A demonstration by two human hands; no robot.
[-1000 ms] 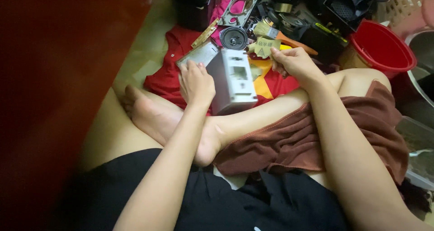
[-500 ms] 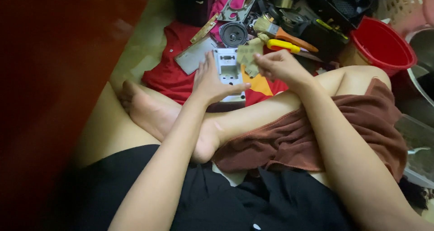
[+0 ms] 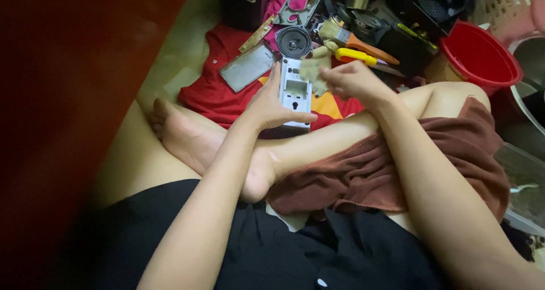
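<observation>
Item 1: white plastic casing [image 3: 296, 94], rectangular, w/ cut-out window and small holes on upper face. Location: held just above the red cloth [image 3: 210, 97] on the floor, in front of the person's crossed legs, below the round black speaker [image 3: 293, 41].

Grip, left hand [image 3: 267, 105]: wrapped round the casing's left edge, thumb across its lower end; firm hold, casing roughly flat, face up.

Grip, right hand [image 3: 355, 80]: fingers pinched on a small pale rag [image 3: 312, 71], which touches the casing's upper right corner.

Nearby: grey flat plate [image 3: 248, 67] to the left on the cloth; paintbrush w/ orange handle [image 3: 355, 38] and yellow-handled tool [image 3: 355, 55] just beyond the right hand; perforated frame part [image 3: 304, 0] further back; red bucket [image 3: 479, 57] at right; brown cloth [image 3: 386, 165] over the lap.

Risks (judgement):
- Casing held on one side only; hard wiping pressure at the far corner could twist it out of the thumb hold, dropping it onto the speaker or tools.
- Rag may snag on the window cut-out or hole edges and jerk the piece.
- Right elbow sits near the bucket; a wide stroke could knock it.
- Clutter close by; small parts could get swept off the cloth.
- Light is dim; fine detail on the face can't be read.
</observation>
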